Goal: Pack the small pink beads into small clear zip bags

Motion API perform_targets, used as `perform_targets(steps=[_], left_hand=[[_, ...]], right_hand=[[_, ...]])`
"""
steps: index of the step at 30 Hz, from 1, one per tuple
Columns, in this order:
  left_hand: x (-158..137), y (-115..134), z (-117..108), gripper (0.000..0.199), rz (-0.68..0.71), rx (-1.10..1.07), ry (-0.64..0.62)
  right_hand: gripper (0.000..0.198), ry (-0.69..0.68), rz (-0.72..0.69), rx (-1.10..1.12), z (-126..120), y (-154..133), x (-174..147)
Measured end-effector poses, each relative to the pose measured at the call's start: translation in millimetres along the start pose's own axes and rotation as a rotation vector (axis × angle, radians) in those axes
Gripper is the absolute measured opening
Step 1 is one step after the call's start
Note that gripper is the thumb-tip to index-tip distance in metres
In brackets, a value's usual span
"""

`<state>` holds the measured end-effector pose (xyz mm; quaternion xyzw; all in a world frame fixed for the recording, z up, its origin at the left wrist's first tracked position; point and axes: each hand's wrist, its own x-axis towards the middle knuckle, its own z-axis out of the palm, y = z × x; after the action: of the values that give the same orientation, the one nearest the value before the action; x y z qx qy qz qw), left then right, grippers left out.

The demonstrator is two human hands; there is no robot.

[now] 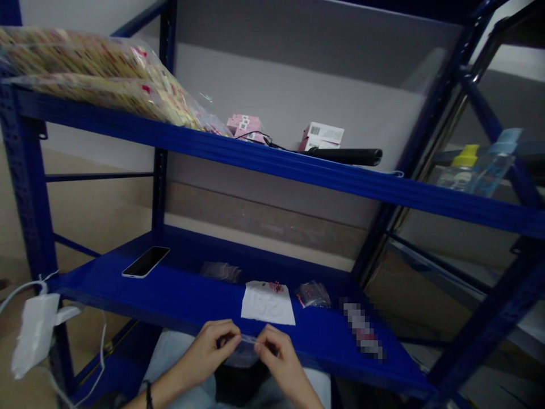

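Observation:
Between my two hands a small clear plastic bag [242, 357] is stretched by its top edge, just in front of the shelf's front edge. My left hand [218, 342] pinches one top corner with thumb and fingers. The other corner is gripped by my right hand [276, 349]. Whether anything lies inside the bag I cannot make out. Beyond my hands, a white sheet of paper [266, 307] rests on the blue shelf [187, 301], with small reddish pieces [276, 287] near its far edge. Right of it are small clear bags [314, 295] with reddish contents; left are flat clear bags [220, 271].
A phone [147, 262] lies at the left of the lower shelf, and a blurred-out item [361, 329] at the right. Large filled plastic bags [93, 74], small boxes [323, 134] and a black rod [349, 155] are on the upper shelf. A white power strip [34, 335] hangs at left.

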<state>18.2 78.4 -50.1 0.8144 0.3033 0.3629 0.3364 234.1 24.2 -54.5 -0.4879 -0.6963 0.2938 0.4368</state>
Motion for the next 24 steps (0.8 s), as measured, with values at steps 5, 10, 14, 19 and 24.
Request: perform_targets(steps=[5, 10, 14, 19, 24], left_hand=[[-5, -1, 5, 0.027, -0.022, -0.022, -0.067], [-9, 2, 14, 0.033, 0.013, 0.015, -0.112], [-9, 1, 17, 0.039, 0.038, 0.039, -0.133], [-9, 0, 14, 0.039, 0.088, 0.060, -0.144], [-13, -1, 14, 0.038, 0.137, 0.090, -0.137]], right_hand=[[0.028, 0.001, 0.010, 0.052, 6, -3, -3], [0.021, -0.022, 0.008, 0.008, 16, -8, -6], [0.021, -0.006, -0.006, -0.067, 15, -9, -5], [0.018, -0.031, -0.004, -0.124, 10, -12, -5], [0.015, -0.085, -0.028, -0.212, 8, -23, -7]])
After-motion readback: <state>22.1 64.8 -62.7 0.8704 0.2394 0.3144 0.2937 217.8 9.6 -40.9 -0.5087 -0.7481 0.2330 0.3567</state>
